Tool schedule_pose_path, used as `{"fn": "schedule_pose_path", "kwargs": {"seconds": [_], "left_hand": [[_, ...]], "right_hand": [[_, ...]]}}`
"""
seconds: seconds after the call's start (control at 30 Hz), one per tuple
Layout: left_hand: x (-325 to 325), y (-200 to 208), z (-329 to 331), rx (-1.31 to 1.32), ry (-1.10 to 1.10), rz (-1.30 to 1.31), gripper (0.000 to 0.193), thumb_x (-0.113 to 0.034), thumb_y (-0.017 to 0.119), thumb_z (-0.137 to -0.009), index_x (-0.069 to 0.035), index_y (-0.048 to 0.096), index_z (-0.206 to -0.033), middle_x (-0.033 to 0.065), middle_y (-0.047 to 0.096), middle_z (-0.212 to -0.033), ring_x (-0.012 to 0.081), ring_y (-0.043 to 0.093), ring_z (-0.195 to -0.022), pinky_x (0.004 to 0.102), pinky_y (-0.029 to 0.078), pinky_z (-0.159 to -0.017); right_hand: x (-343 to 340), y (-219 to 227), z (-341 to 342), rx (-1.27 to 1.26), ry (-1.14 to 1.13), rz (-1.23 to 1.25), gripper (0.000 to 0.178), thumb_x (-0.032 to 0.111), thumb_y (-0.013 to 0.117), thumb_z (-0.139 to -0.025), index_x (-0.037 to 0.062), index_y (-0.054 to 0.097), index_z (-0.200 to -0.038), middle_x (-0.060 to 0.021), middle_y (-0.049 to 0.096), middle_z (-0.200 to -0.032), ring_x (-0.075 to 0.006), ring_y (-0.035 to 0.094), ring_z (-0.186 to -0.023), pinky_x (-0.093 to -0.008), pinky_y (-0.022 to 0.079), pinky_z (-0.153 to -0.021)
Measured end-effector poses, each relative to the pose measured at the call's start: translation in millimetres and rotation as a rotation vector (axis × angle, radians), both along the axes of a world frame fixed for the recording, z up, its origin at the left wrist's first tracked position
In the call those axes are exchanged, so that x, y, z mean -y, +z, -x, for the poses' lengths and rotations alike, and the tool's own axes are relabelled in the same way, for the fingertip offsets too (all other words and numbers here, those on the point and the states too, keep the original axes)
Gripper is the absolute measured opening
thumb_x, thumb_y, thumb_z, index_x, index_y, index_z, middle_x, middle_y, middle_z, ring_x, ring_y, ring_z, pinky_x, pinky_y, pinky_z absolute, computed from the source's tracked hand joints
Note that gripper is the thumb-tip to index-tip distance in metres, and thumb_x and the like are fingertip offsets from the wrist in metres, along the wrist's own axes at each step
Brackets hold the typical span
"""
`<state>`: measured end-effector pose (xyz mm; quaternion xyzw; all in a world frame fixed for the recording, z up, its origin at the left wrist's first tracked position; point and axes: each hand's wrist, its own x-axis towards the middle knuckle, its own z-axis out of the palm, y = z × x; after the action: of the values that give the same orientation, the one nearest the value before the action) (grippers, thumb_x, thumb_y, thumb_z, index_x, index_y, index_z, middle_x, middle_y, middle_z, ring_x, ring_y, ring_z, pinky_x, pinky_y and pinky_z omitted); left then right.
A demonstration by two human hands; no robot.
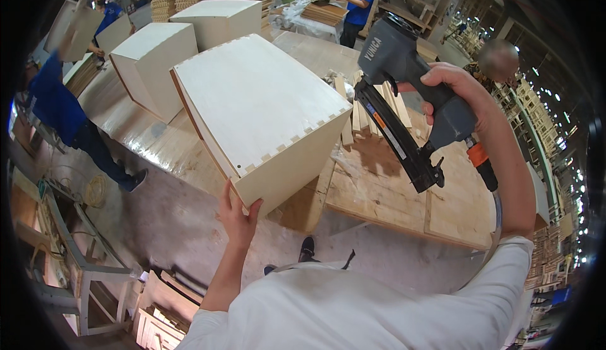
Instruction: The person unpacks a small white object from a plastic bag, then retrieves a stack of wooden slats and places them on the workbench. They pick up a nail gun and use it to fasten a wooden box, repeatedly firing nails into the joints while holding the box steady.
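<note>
A pale wooden box (pixel 262 97) with interlocking corner joints rests on the worktable in front of me, its white panel facing up. My left hand (pixel 238 217) grips the box's near left corner, thumb on the near side and fingers at the brown-edged left side. In my right hand (pixel 451 94) is a black pneumatic nail gun (pixel 394 113), my fingers wrapped round its handle. The gun is raised to the right of the box, its nose end close to the box's right corner but apart from it. An air hose (pixel 497 217) with an orange fitting hangs from the handle.
Wood strips (pixel 379 107) lie on the plywood worktable (pixel 391 198) beyond the gun. Two more boxes (pixel 154 59) (pixel 218 18) stand farther back. Co-workers in blue shirts (pixel 60 107) (pixel 360 2) work at the left and back. A wooden frame stand (pixel 95 268) is at lower left.
</note>
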<state>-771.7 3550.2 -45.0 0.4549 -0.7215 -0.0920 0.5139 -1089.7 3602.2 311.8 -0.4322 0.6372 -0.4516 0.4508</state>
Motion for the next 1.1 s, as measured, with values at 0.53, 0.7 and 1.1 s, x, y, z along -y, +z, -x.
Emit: {"fn": "schedule_pose_path", "kwargs": {"seconds": [0.53,0.7,1.1], "left_hand": [[-1.0,-4.5,0.6,-0.078,-0.046,-0.141,0.036,-0.013,0.076,-0.071,-0.003,0.054,-0.098,0.0238,0.047,-0.127,0.0396,0.045,-0.117,0.0439,0.039,-0.092],[-1.2,-4.8,-0.4,-0.086,-0.042,-0.129,0.034,-0.011,0.076,-0.070,-0.002,0.054,-0.094,0.0264,0.047,-0.125,0.0399,0.045,-0.117,0.0430,0.041,-0.091],[0.2,-3.8,-3.1,-0.053,-0.049,-0.109,0.029,-0.009,0.075,-0.071,-0.002,0.053,-0.088,0.0267,0.046,-0.126,0.0401,0.047,-0.115,0.0436,0.040,-0.092]], "right_hand": [[24.4,-8.0,14.4,0.028,0.127,-0.099,0.027,0.012,0.058,-0.077,-0.0070,0.053,-0.095,-0.0234,0.060,-0.099,-0.0179,0.060,-0.054,-0.0348,0.056,-0.048],[26.1,-10.9,12.5,-0.004,0.113,-0.131,0.030,0.010,0.056,-0.076,-0.0043,0.049,-0.102,-0.0268,0.059,-0.105,-0.0171,0.059,-0.054,-0.0345,0.055,-0.046],[25.7,-12.8,11.5,0.029,0.115,-0.124,0.027,0.014,0.058,-0.078,-0.0088,0.055,-0.093,-0.0188,0.061,-0.092,-0.0172,0.060,-0.055,-0.0343,0.056,-0.051]]}}
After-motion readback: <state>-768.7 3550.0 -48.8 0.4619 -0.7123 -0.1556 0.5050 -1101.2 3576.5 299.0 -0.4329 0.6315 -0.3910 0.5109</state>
